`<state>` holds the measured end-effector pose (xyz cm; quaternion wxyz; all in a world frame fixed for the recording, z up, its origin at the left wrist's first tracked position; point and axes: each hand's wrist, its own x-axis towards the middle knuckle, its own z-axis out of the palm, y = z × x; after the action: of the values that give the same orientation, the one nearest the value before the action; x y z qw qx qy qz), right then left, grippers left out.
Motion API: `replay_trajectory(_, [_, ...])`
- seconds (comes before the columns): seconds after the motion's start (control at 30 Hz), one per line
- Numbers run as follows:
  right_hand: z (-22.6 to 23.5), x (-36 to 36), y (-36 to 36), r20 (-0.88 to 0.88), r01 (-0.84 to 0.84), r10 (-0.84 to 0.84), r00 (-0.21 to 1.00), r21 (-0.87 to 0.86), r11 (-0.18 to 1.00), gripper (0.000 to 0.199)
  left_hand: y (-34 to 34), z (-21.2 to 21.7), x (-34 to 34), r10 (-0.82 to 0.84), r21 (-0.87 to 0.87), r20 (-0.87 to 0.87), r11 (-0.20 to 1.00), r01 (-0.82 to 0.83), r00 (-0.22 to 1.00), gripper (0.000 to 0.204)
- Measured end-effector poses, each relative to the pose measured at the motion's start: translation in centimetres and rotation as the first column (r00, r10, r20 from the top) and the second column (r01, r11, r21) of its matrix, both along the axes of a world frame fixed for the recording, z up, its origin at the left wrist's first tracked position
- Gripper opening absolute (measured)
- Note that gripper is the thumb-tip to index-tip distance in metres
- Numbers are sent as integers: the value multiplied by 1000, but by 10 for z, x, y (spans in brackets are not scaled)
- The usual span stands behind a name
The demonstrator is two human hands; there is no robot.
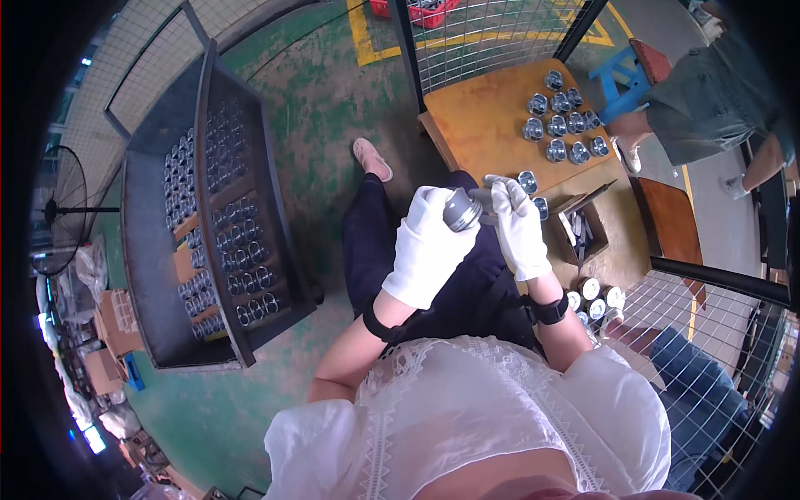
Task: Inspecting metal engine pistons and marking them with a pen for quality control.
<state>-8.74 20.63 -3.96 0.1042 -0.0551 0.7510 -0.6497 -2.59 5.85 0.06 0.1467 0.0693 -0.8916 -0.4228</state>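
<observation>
My left hand [427, 246], in a white glove, is wrapped round a grey metal piston [461, 211], holding it above my lap with its ringed side turned to the right. Close to the piston is my gloved right hand [518, 229], its fingers closed on a thin grey tool [484, 198] that reaches to the piston's side. The tool's exact kind is too blurred to make out. Just beyond the right hand, a shiny piston [527, 182] stands on the wooden table [475, 108].
Several pistons [557, 126] stand farther back on the table. A small open box [590, 236] of slim items sits at right, with more pistons [590, 288] nearer me. At left is a metal cart [158, 308] holding rows of pistons. Wire mesh and another person [704, 100] are at right.
</observation>
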Motion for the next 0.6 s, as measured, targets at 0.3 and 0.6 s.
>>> replay_trajectory(0.3, [23, 8, 8, -68, -97, 99, 993, 35, 995, 16, 1, 1, -4, 40, -120, 6, 992, -39, 999, 38])
replay_trajectory(0.6, [30, 5, -1, 184, -187, 204, 962, -106, 977, 10, 5, 2, -6, 9, -165, -61, 986, -19, 998, 35])
